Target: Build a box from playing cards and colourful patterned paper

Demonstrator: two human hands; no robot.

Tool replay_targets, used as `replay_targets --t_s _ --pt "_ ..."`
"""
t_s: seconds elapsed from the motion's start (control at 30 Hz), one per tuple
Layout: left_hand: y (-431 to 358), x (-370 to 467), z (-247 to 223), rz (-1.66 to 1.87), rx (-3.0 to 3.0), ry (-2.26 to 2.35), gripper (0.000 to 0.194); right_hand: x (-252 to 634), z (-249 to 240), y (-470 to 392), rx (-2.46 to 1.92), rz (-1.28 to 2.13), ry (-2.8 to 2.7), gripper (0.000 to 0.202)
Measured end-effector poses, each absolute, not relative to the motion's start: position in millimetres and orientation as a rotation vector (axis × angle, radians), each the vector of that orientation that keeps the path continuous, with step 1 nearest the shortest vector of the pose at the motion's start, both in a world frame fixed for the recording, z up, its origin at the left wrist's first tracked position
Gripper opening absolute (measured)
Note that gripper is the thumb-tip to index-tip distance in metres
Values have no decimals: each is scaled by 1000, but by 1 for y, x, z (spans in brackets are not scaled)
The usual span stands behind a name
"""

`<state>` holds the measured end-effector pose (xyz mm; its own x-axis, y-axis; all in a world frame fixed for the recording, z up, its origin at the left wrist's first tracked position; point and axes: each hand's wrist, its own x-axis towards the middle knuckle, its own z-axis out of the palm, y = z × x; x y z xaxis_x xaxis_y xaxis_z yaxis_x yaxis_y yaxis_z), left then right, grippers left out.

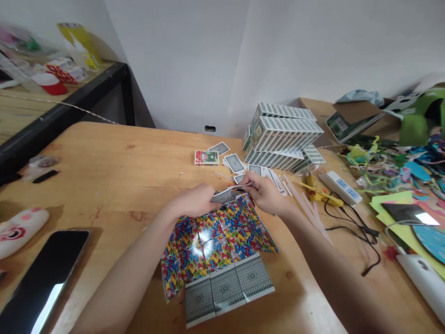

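A colourful patterned piece [208, 236] lies in the middle of the table, with a row of grey-backed playing cards [225, 287] along its near edge. At its far edge, a grey-backed card flap [225, 197] stands raised between my hands. My left hand [198, 200] is closed on the left end of this flap, its fingertips partly hidden. The thumb and fingers of my right hand [262, 192] pinch the flap's right end. Loose playing cards [234, 163] lie just beyond, beside a red and green card box [206, 157].
Striped card boxes [285, 134] are stacked at the back. To the right are a yellow glue gun [321, 192], clear glue sticks [306, 204], a power strip [340, 187] and coloured scraps. A black phone [45, 278] lies at the left.
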<state>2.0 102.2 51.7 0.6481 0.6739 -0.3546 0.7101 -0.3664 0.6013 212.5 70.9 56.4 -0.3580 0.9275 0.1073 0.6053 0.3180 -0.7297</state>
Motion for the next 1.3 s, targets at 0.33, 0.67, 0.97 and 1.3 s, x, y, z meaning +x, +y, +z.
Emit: replay_targets --t_s 0.33,0.67,0.97,1.3 --pt "102 2 55 -82 2132 1064 18 208 55 75 -1299 830 -2113 12" --pt "104 -1 52 -62 2110 1073 18 203 57 81 -1269 874 -2150 7" --pt "104 0 53 -41 2098 1091 17 197 56 82 -1250 931 -2086 5" --pt "83 -32 107 649 2457 1564 26 222 102 80 -1172 775 -1416 32"
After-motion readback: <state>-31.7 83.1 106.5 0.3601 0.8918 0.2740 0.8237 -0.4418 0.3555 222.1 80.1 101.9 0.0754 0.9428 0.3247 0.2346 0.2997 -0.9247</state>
